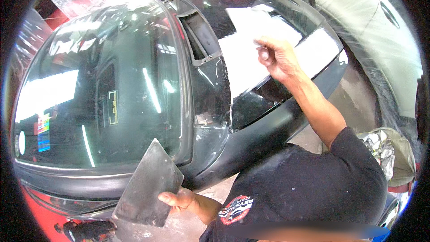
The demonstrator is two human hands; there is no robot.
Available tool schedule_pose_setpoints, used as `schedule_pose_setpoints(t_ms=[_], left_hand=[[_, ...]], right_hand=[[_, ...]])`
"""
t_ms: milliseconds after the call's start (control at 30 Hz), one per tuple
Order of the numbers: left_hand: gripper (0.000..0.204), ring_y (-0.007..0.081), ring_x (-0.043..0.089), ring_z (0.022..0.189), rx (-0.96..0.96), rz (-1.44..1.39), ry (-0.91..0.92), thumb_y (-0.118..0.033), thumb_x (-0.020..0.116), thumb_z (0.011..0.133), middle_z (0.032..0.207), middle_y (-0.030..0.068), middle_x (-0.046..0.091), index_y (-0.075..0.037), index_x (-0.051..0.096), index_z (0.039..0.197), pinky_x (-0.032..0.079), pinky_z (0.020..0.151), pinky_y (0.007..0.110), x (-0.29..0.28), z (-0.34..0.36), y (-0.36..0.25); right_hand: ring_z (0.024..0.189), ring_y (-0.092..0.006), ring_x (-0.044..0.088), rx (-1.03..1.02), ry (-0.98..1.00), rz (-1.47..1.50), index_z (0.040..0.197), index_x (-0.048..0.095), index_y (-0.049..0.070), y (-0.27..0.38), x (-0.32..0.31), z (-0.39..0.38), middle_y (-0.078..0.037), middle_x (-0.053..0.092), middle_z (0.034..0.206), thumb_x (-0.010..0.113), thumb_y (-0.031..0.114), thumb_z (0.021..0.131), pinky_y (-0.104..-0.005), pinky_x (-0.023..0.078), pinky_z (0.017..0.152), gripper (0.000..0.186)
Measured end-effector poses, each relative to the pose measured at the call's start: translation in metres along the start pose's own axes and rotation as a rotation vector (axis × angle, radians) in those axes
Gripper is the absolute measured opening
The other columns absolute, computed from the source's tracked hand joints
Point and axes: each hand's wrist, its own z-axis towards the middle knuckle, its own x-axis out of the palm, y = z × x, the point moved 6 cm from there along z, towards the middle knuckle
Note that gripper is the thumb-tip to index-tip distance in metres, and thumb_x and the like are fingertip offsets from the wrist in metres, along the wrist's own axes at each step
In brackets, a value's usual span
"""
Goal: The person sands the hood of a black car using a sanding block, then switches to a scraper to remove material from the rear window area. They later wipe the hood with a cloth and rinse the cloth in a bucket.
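My left hand point(179, 199) grips a flat grey board point(151, 183) by its near edge, thumb on top, and the board tilts in front of the car's lower edge. Farther out, my right hand point(278, 58) is raised over a shiny dark body surface of the black car point(264, 121) with bright white patches on it. Its fingers are curled in a pinch, and I cannot make out what is between them. Left of that hand, an open rectangular recess point(200, 36) shows in the dark bodywork.
Large curved glass point(130, 80) with reflections fills the left side. A pale car point(358, 18) under clear plastic sheeting stands at the right. Below it sits an open bag point(398, 157) with crumpled material. Another person in dark clothing point(85, 231) appears at the lower left.
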Motion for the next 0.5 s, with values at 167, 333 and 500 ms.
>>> schedule_pose_setpoints(t_ms=[167,333,500], left_hand=[[0.058,0.0358,0.055,0.119,0.179,0.097,0.035,-0.011,0.059,0.090,0.138,0.0248,0.048,0.002,0.037,0.142,0.045,0.103,0.048,-0.024,0.015,0.015],[0.052,0.0352,0.058,0.114,0.406,0.496,0.114,-0.020,0.058,0.093,0.135,0.0250,0.051,0.004,0.043,0.137,0.047,0.099,0.048,-0.124,0.068,0.046],[0.050,0.0354,0.058,0.113,0.151,0.409,0.002,-0.028,0.056,0.094,0.132,0.0265,0.053,0.008,0.050,0.130,0.048,0.098,0.049,-0.167,0.137,0.068]], right_hand=[[0.059,-0.0134,0.061,0.155,0.182,-0.143,0.090,0.065,0.001,-0.023,0.015,-0.007,-0.007,0.065,0.074,0.068,0.011,0.087,-0.0251,0.048,0.054,0.011],[0.062,-0.0149,0.064,-0.038,0.183,-0.647,0.091,0.067,-0.001,-0.020,0.030,-0.014,-0.008,0.065,0.071,0.065,0.032,0.092,-0.0298,0.053,0.059,0.033],[0.057,-0.0163,0.064,-0.104,0.070,-0.970,0.083,0.070,-0.002,-0.025,0.034,-0.014,-0.010,0.066,0.063,0.068,0.038,0.089,-0.0338,0.052,0.056,0.041]])
